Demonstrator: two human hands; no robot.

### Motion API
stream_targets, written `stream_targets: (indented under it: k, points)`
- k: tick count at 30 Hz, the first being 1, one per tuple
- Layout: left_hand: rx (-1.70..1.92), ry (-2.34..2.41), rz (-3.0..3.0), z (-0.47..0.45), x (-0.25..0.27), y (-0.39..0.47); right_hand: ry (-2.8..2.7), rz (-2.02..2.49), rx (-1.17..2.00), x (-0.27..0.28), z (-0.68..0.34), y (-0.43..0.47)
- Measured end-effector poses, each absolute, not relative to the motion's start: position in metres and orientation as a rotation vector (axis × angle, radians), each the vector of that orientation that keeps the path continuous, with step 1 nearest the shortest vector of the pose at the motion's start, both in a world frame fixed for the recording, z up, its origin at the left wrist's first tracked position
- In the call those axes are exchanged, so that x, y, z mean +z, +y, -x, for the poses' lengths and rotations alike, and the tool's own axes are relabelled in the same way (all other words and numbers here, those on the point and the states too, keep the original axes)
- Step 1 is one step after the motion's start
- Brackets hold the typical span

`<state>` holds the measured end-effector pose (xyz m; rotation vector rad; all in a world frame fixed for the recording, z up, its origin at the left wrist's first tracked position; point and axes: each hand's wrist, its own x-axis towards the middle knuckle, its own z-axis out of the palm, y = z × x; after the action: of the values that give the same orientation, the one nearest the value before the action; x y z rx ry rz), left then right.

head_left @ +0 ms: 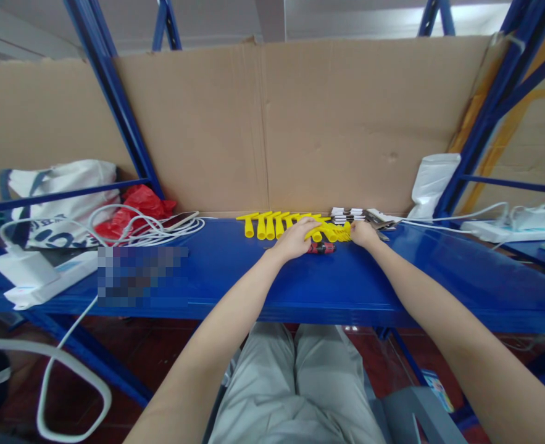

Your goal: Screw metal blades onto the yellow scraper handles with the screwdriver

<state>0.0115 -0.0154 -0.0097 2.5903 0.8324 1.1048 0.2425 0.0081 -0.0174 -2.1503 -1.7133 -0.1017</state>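
Observation:
A row of yellow T-shaped plastic pieces (266, 227) with round tubular handles lies along the back of the blue table (235, 277). My left hand (293, 239) reaches over the middle of the row, its fingers and thumb closed around one yellow piece. At the right end of the row is a cluster of small ridged yellow parts (343, 232). My right hand (363, 234) touches this cluster with curled fingers; what they pinch is too small to make out. A red and black screwdriver (324, 248) lies beside my left hand, partly hidden by it.
Small white packets with dark bands (346, 214) lie behind the right hand, near dark flat pieces (383, 222). Coiled white cables (170, 228), a red bag (145, 206) and a power strip (63, 277) are left. A white pouch (433, 185) leans right. Cardboard (328, 123) walls the back.

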Motion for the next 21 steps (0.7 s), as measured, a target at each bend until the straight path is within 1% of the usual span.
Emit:
stream_targets:
  k: [6,13,21]
  points:
    - [1.114,0.823,-2.630,-0.0117,-0.0106,-0.0137,-1.858,2.152,-0.217,-0.0175,-0.2392,0.0044]
    - [1.071,0.885,-2.760,-0.0110,-0.0106,-0.0120,-1.850,2.055,-0.113,-0.0150,-0.2421,0.0066]
    - [1.061,0.887,-2.781,-0.0108,-0.0118,-0.0104,-1.781,1.970,-0.102,-0.0131,-0.2428,0.0062]
